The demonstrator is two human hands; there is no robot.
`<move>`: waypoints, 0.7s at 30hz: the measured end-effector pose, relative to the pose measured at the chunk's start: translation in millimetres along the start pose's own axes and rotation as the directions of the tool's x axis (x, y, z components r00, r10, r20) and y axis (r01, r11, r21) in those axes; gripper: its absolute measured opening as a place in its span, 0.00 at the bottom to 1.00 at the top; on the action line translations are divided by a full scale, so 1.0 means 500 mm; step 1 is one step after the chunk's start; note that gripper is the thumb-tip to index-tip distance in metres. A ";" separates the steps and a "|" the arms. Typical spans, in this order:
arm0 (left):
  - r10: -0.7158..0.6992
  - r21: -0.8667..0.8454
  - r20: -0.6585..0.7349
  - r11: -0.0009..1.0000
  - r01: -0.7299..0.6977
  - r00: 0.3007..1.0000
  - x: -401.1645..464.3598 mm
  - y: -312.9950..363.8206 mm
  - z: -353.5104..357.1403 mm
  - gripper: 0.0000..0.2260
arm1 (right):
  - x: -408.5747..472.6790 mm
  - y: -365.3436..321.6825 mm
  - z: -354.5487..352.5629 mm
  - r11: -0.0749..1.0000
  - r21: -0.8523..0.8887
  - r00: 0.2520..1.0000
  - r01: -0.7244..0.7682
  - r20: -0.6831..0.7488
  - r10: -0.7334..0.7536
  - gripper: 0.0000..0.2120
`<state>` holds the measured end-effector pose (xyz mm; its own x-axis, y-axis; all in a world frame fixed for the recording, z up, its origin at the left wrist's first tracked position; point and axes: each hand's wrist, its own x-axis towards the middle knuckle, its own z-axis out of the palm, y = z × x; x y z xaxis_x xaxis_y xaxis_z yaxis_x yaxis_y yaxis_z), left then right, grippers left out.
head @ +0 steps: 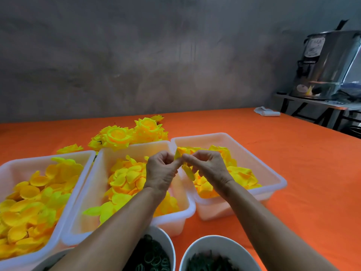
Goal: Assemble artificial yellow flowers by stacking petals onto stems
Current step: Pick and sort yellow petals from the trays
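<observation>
Three white trays are set side by side on the orange table (293, 153), each kept within arm's reach: the left tray (11, 169) and the middle tray (136, 146) are filled with loose yellow petals, sorted apparently by size, and the right tray (273, 173) holds more. Finished flowers (121, 135) are piled behind the trays — out of the way of the work. Two white bowls are placed nearest the body, the left bowl (166, 239) with dark rings, the right bowl (195, 249) with dark green pieces, probably the stem parts. Above the gap between the middle and right trays, a small petal stack (178, 153) is pinched between both hands: the left hand (160, 171) and right hand (207, 165) are curled narrowly round it, fingertips meeting — seemingly so a layer can be threaded on. No stem can be made out.
</observation>
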<state>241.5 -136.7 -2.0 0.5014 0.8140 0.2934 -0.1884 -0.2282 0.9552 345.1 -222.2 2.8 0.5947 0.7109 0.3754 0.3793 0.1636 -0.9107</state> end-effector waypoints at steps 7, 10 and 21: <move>0.044 0.037 0.128 0.998 -0.050 0.991 -0.007 0.003 -0.005 0.16 | 0.000 0.004 -0.016 0.964 0.167 0.976 -0.208 0.104 0.192 0.08; 0.033 0.015 0.233 0.999 -0.037 0.972 -0.011 0.007 -0.004 0.09 | 0.004 0.008 -0.028 0.927 0.288 0.970 -0.242 0.090 0.225 0.07; -0.076 -0.119 0.035 0.990 0.080 0.996 0.002 0.006 -0.006 0.06 | 0.012 0.013 -0.034 0.792 0.567 0.916 -0.228 -0.151 0.372 0.10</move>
<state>238.7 -134.9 0.9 0.5436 0.8098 0.2207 -0.2471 -0.0968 0.9641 363.0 -228.4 2.3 0.7927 0.6088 0.0312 -0.2369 0.3548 -0.9044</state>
